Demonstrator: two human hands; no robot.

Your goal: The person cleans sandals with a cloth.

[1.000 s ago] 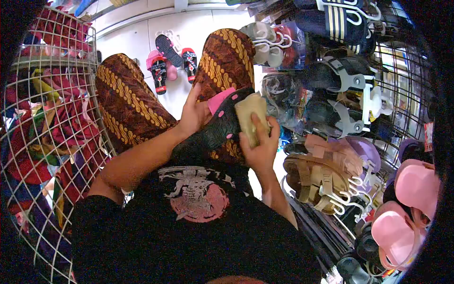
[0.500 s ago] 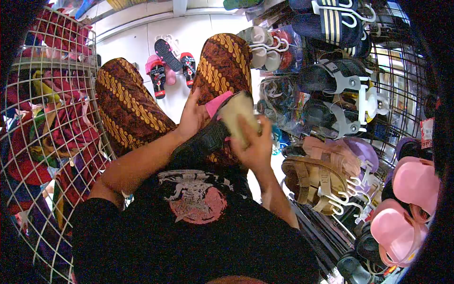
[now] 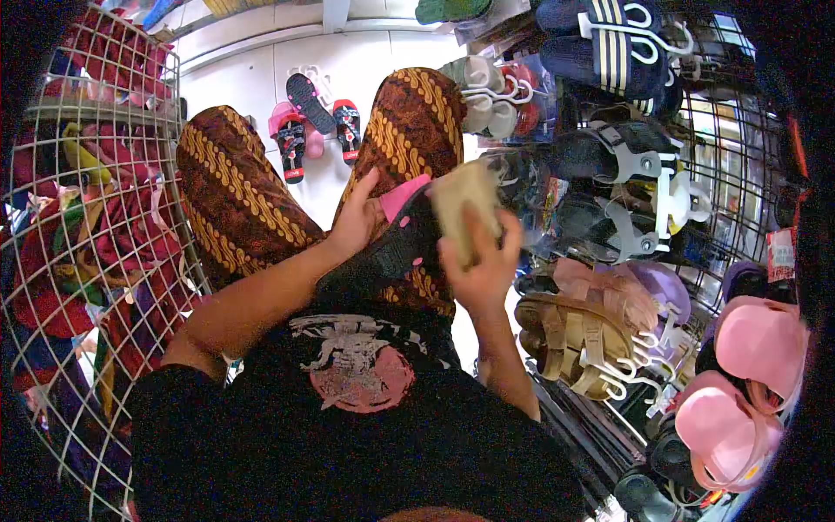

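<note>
My left hand (image 3: 355, 222) grips a black-soled sandal (image 3: 402, 248) by its edge. The sole faces up, with pink dots on it, and a pink strap (image 3: 402, 197) shows beside my fingers. The sandal lies over my lap, against the brown batik trousers (image 3: 417, 117). In my right hand (image 3: 484, 265) is a beige rectangular block (image 3: 465, 204), slightly blurred, with my fingers spread over its face. The block is just right of the sole.
On the white tiled floor (image 3: 252, 78) ahead lie several sandals, one a black-soled sandal (image 3: 310, 103). A wire-mesh basket (image 3: 104, 113) of colourful cloth stands at left. At right, a wire rack (image 3: 718, 183) carries navy striped slides (image 3: 570, 65), brown sandals (image 3: 557, 335) and pink clogs (image 3: 722, 426).
My right hand has moved the beige block to the right, off the sole, uncovering more of its black surface and pink dots. My left hand keeps its hold on the sandal.
</note>
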